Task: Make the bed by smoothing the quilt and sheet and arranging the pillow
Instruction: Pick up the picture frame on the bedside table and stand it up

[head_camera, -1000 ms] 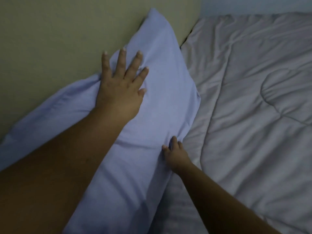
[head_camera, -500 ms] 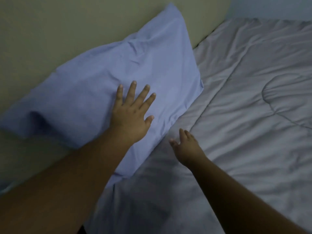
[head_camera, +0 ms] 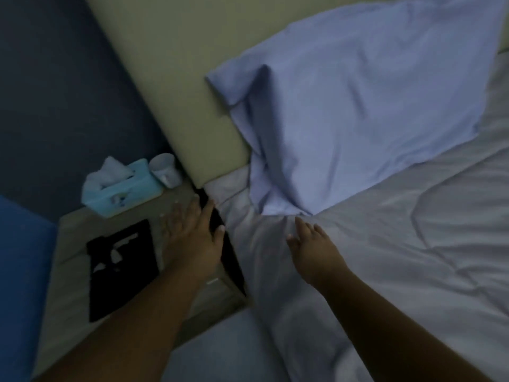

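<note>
Teal tissue box point(head_camera: 121, 193) — tissues point(head_camera: 110, 172) sticking up — beside a white cup point(head_camera: 164, 169).

1 head-worn view, steeply downward, close over bed point(head_camera: 413, 244) corner and nightstand point(head_camera: 74, 235)

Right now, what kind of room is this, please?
Most likely a bedroom: a blue pillow leans against a padded headboard, a quilt covers the bed, and a tissue box sits on a bedside table.

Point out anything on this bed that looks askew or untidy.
The blue pillow leans crooked against the headboard, with its left corner folded and limp. The sheet is bunched just below the pillow, by the right hand. Nothing looks spilled or damaged.
</note>
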